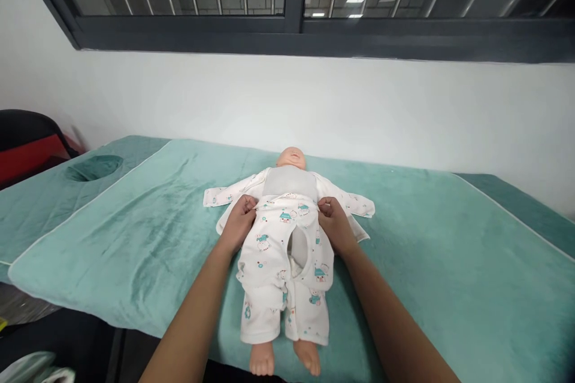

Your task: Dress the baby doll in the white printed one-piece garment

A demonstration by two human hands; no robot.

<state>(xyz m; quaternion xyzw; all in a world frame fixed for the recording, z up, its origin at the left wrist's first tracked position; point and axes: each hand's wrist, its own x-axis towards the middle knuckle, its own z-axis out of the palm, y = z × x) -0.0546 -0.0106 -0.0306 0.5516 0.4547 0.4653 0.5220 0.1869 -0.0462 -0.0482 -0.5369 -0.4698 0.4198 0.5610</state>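
A baby doll [291,157] lies on its back, its head toward the wall and its bare feet toward me. White printed baby pants [274,251] cover its legs up to the waist, with an oval opening at the crotch. Its grey torso [290,181] shows between the sides of an open white printed shirt [345,198], whose sleeves are spread outward. My left hand [244,215] pinches the pants' waistband at the left side. At the right side, my right hand [332,218] has its fingers closed on the same waistband.
The doll rests on a bed with a green cover [449,263]. A face hole [95,167] is at the bed's left end. Behind stands a white wall [287,102] under a dark-framed window [294,36]. A black and red item [31,152] is at far left.
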